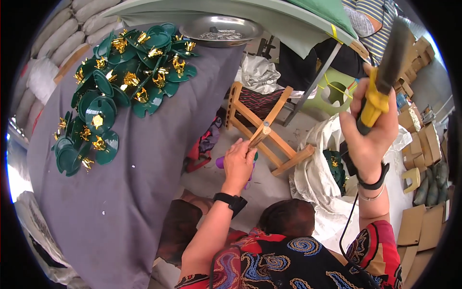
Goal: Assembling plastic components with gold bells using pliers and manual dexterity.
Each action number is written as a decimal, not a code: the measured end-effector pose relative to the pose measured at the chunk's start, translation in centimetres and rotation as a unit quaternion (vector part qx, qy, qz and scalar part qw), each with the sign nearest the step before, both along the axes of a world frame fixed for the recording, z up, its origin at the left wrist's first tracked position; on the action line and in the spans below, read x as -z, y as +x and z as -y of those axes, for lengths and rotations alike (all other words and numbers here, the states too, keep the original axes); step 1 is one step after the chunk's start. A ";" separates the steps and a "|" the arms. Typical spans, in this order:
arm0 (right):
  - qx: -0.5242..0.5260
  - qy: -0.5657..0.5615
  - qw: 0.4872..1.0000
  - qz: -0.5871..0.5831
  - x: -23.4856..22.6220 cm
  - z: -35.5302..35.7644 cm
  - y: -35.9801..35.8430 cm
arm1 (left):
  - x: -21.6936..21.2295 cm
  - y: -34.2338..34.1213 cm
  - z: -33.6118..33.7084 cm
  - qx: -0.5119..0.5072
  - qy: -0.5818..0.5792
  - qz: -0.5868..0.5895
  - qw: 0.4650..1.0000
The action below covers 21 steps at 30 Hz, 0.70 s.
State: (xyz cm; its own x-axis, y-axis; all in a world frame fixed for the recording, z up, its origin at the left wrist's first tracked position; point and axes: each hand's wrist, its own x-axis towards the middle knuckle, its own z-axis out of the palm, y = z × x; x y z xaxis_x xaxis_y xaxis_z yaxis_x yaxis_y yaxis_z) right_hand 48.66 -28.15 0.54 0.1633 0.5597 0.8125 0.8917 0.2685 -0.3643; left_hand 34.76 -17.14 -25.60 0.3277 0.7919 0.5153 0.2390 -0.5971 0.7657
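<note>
My left hand (237, 165) is closed around a short wooden bar of a folding stool (284, 165) with crossed legs, tipped over in front of me. A small round metal spot shows at the bar's end, beyond my fingers. Raised high on the right, my right hand (369, 137) grips a tool with a yellow-and-black handle (373, 102). Its long dark upper part (395, 55) points up and is blurred, so its exact kind is unclear. Something purple (220, 163) shows beside my left hand.
On the left, a grey cloth-covered table (139, 207) bears several green plastic discs with gold clips (103, 113). A metal bowl (221, 30) of small metal pieces stands at its far end. An open white sack (315, 178) and cardboard boxes (417, 226) lie right. Another person (366, 21) is beyond.
</note>
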 end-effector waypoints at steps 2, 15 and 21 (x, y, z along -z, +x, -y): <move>0.023 -0.112 0.977 0.180 3.3 0.4 0.1 | -0.1 -0.2 -0.1 -0.002 0.003 0.004 1.000; -0.230 -0.259 0.938 0.008 13.5 -4.5 -4.2 | 1.5 -0.6 -0.5 0.127 -0.151 0.186 0.963; -0.088 -0.020 0.996 0.024 5.7 3.9 0.8 | -4.5 2.3 2.8 0.066 -0.041 0.036 0.996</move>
State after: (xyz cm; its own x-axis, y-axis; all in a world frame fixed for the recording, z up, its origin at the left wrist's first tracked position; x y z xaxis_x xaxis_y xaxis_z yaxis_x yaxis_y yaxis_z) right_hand 49.50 -32.08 -5.17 0.0211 0.6081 0.7936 0.8493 0.4079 -0.3351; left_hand 37.07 -19.94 -21.11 0.3957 0.7845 0.4775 0.1048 -0.5551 0.8252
